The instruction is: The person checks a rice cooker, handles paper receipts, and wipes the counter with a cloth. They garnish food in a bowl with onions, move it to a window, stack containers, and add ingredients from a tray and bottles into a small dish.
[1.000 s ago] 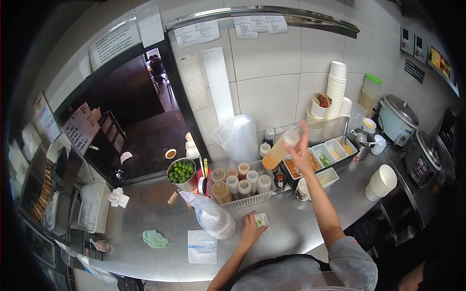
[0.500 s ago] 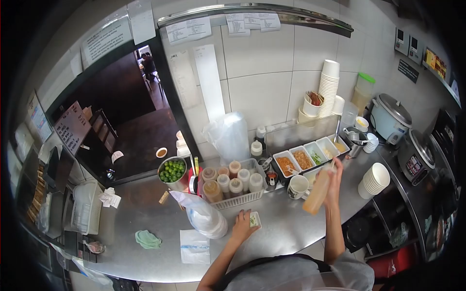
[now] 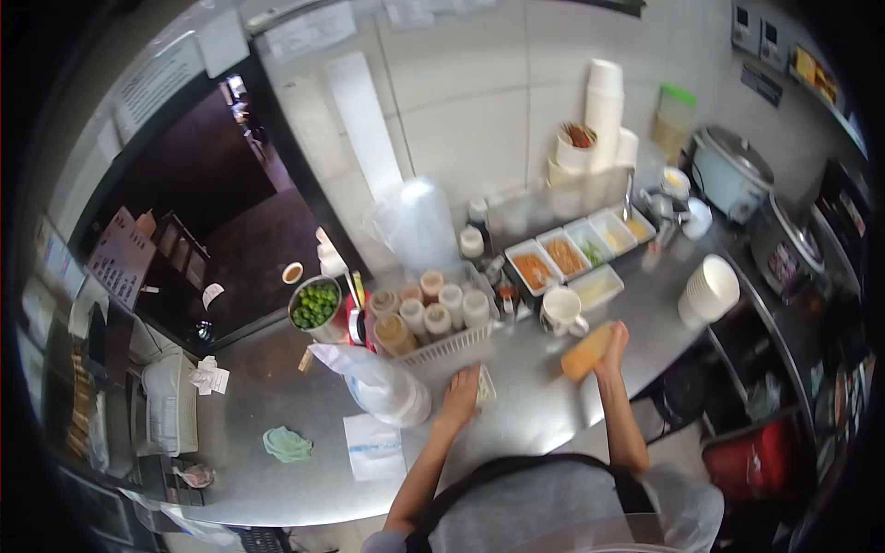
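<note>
1. A curved steel counter [image 3: 277,405] runs below a white-tiled wall; a dark hatch opens over its back left corner. The view is blurred.
2. The right hand [image 3: 611,348] is closed around an orange squeeze bottle [image 3: 584,354], which lies tilted low over the counter near its front edge, right of centre.
3. The left hand [image 3: 461,396] rests against a small white dish [image 3: 485,385] at the front middle. Its fingers touch the dish, but blur hides whether they grip it.
4. Just behind the bottle stands a white mug [image 3: 560,311]. A basket of squeeze bottles [image 3: 433,318] stands behind the dish, and a plastic bag [image 3: 383,387] lies just left of the hand.
5. Further off are a bowl of limes [image 3: 315,306], a condiment tray [image 3: 572,253] along the back edge and stacked white bowls [image 3: 710,290] at the right edge.
6. A green cloth [image 3: 286,444] and a paper napkin [image 3: 373,447] lie by the front left edge. Bare steel shows between dish and bottle.
</note>
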`<action>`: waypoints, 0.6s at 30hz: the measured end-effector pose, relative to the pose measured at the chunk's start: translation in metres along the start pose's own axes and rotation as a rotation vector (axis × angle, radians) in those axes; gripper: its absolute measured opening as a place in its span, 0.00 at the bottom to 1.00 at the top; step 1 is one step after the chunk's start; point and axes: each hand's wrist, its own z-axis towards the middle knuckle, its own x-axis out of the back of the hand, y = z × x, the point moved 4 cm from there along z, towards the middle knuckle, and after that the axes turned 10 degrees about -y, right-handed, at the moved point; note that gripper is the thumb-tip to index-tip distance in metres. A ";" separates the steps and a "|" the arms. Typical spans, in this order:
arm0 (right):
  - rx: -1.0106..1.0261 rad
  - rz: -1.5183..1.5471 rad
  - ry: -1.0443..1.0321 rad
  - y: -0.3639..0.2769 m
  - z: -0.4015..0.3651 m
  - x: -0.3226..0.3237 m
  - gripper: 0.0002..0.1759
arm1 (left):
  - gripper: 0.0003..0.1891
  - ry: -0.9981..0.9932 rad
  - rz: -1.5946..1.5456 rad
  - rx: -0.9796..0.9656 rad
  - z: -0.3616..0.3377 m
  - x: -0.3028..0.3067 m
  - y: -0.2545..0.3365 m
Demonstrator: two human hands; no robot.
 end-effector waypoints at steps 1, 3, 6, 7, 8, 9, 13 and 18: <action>0.069 -0.063 -0.079 0.006 -0.005 -0.005 0.22 | 0.54 0.025 -0.049 -0.024 0.000 -0.005 -0.005; 0.016 -0.068 -0.217 0.009 -0.031 -0.039 0.23 | 0.55 0.131 -0.130 -0.037 0.015 0.006 0.001; 0.551 -0.519 -0.360 -0.011 -0.056 -0.086 0.26 | 0.56 0.201 -0.312 -0.062 0.011 0.010 0.002; 0.752 -0.693 -0.349 -0.013 -0.061 -0.096 0.28 | 0.56 0.213 -0.311 -0.065 0.008 0.012 0.003; 0.800 -0.772 -0.480 -0.007 -0.065 -0.099 0.30 | 0.56 0.229 -0.310 -0.069 0.006 0.017 0.006; 0.854 -0.845 -0.621 0.000 -0.069 -0.101 0.31 | 0.56 0.256 -0.309 -0.077 0.005 0.022 0.009; 0.903 -0.855 -0.846 0.024 -0.076 -0.099 0.37 | 0.55 0.358 -0.344 -0.124 -0.004 0.043 0.019; 0.596 -0.798 -0.870 0.020 -0.096 -0.107 0.41 | 0.54 0.385 -0.383 -0.087 -0.018 0.068 0.037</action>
